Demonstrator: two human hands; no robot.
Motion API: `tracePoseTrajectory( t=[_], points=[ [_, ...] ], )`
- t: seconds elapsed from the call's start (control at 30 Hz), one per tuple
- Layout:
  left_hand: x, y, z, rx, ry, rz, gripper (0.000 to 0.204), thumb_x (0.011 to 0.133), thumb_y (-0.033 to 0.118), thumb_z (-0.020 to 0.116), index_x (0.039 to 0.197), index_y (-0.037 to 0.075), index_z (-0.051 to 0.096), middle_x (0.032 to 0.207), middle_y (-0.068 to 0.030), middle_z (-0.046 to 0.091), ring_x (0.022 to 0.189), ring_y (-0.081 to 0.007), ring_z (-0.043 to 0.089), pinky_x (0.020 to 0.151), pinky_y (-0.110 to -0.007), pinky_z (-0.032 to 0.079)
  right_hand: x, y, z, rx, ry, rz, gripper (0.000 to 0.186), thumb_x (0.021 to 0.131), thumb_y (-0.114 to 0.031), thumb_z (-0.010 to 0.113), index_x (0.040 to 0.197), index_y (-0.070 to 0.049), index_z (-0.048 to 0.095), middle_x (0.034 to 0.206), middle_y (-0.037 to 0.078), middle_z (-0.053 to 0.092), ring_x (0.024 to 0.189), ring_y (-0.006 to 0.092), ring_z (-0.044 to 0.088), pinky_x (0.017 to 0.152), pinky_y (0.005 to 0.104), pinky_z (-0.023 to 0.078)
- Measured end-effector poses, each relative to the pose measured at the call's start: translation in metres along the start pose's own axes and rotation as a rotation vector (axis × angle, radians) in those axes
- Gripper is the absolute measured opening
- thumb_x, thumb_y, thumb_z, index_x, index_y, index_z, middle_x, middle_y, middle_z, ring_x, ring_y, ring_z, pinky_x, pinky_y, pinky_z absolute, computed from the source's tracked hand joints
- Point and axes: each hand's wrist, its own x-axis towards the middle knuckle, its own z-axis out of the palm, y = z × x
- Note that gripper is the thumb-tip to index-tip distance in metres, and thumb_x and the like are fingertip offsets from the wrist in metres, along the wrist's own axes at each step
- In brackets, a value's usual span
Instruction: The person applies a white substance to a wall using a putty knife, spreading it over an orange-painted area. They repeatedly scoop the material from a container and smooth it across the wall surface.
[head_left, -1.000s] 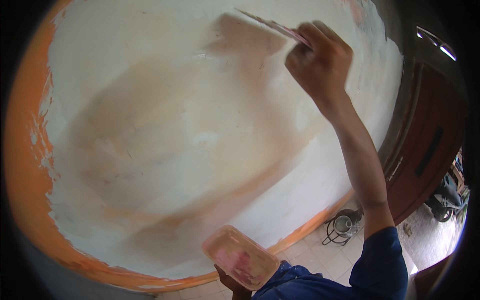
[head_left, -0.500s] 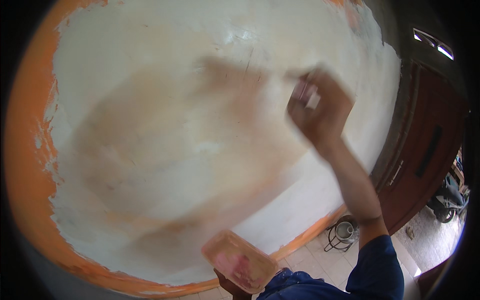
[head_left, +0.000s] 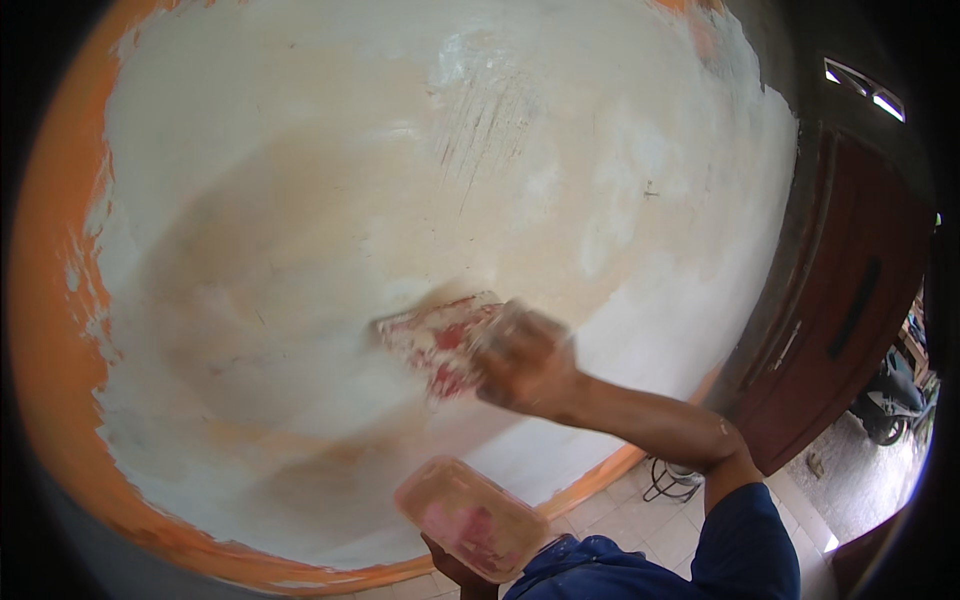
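Note:
My right hand (head_left: 527, 360) is closed round a wide putty spreader (head_left: 440, 338). Its blade is smeared with white and red and lies against or very near the wall, a little blurred by motion. In front of me spreads the wall (head_left: 330, 330), coated in patchy white and cream filler, with scratch-like streaks higher up. Low in the view, my left hand (head_left: 452, 568) grips a shallow rectangular plastic tub (head_left: 475, 512) from its underside; most of its fingers are hidden. Pinkish residue coats the tub's inside.
Bare orange paint (head_left: 55, 300) borders the coated area at left and along the bottom. A dark stand (head_left: 672, 480) is on the tiled floor (head_left: 640, 517), partly behind my right arm. To the right are a red-brown door (head_left: 850, 290) and a parked motorbike (head_left: 892, 400) beyond it.
My right hand has swept down and left from the upper right, turning so the spreader's blade now shows on the wall. The tub has shifted slightly left.

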Motion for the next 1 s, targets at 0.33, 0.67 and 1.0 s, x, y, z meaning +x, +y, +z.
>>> tracePoseTrajectory(
  t=[0.33, 0.67, 1.0],
  points=[
    [-0.006, 0.007, 0.002, 0.093, 0.077, 0.074, 0.047, 0.092, 0.044, 0.037, 0.125, 0.01, 0.039, 0.113, -0.01, 0.049, 0.102, -0.0269, 0.051, 0.087, -0.042, 0.045, 0.078, 0.101, 0.003, -0.159, 0.227, 0.197, 0.026, 0.064, 0.007, 0.054, 0.087, -0.002, 0.059, 0.087, 0.014, 0.06, 0.075, 0.0307, 0.059, 0.065, 0.0372, 0.051],
    [0.003, 0.01, -0.014, -0.025, -0.003, -0.009, 0.051, 0.092, 0.047, 0.036, 0.131, 0.014, 0.035, 0.12, -0.0081, 0.046, 0.107, -0.0273, 0.048, 0.091, -0.043, 0.044, -0.016, 0.001, 0.004, 0.135, -0.058, 0.094, 0.052, 0.058, 0.0, 0.063, 0.109, -0.004, 0.059, 0.109, 0.014, 0.06, 0.094, 0.0268, 0.062, 0.067, 0.034, 0.055],
    [-0.012, 0.014, 0.009, 0.207, 0.05, 0.134, 0.048, 0.093, 0.044, 0.036, 0.128, 0.011, 0.037, 0.117, -0.0103, 0.047, 0.106, -0.0276, 0.049, 0.09, -0.043, 0.044, 0.087, 0.1, -0.012, -0.265, 0.17, 0.29, 0.041, 0.064, 0.001, 0.059, 0.103, -0.012, 0.066, 0.098, 0.011, 0.065, 0.071, 0.0228, 0.064, 0.06, 0.031, 0.052]
  ],
)
